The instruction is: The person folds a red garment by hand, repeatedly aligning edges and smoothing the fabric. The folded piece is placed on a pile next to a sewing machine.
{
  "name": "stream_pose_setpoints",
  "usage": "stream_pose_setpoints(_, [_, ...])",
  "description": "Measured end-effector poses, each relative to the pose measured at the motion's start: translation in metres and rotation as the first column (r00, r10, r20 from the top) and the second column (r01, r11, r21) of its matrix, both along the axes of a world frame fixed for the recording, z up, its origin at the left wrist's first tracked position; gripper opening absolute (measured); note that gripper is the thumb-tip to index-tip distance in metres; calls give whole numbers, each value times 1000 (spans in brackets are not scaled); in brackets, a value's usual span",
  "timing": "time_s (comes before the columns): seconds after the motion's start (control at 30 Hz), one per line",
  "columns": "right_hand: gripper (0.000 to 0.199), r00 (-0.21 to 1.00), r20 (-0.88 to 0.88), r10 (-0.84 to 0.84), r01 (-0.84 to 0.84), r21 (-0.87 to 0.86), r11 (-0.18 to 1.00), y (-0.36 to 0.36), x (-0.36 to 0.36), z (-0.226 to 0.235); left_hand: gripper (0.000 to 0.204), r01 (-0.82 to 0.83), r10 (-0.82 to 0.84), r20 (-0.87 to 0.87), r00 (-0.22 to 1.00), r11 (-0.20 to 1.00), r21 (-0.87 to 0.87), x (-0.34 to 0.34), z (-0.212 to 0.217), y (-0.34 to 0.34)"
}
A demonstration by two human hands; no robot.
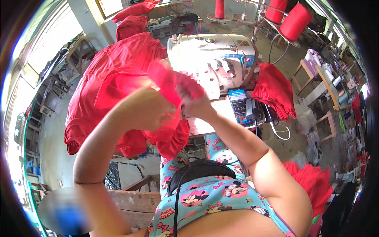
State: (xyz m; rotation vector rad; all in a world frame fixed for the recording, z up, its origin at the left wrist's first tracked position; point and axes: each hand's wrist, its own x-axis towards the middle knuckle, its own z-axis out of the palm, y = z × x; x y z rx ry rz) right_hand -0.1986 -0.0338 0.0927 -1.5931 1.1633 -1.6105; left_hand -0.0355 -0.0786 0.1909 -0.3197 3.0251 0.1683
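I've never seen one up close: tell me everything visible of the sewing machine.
The machine has a bulky, pale casing, apparently painted metal, with rounded corners. Dark round fittings sit on top, shiny ones crowd its front, and a blue patch marks the right end. It stands upright on the table, beyond the right hand. I can't make out its needle, or whether the held cloth touches it.

Your right hand (196,105) has room to pass low over the pale tabletop (199,127) toward your lap (215,147), but the sewing machine (213,49) blocks the way ahead, the phone (237,102) lies to the right, and heaped red cloth (118,57) crowds your left hand (152,110).
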Motion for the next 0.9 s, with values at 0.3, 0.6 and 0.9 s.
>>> stream_pose_setpoints(0.3, [28, 644, -711, 282, -211, 189, 959, -83, -2, -25, 22, 125, -129, 103, 986, 991, 37, -42, 35, -12])
stream_pose_setpoints(0.6, [32, 448, -246, 859, -624, 603, 498, -36, -50, 30, 27, -65, 1, 240, 971, 963, 261, -25, 36, -39])
stream_pose_setpoints(0.9, [25, 591, -714, 375, -16, 454, 891, -3, -78, 41, 36, 63, -168, 257, 952, 926, 371, -47, 28, -49])
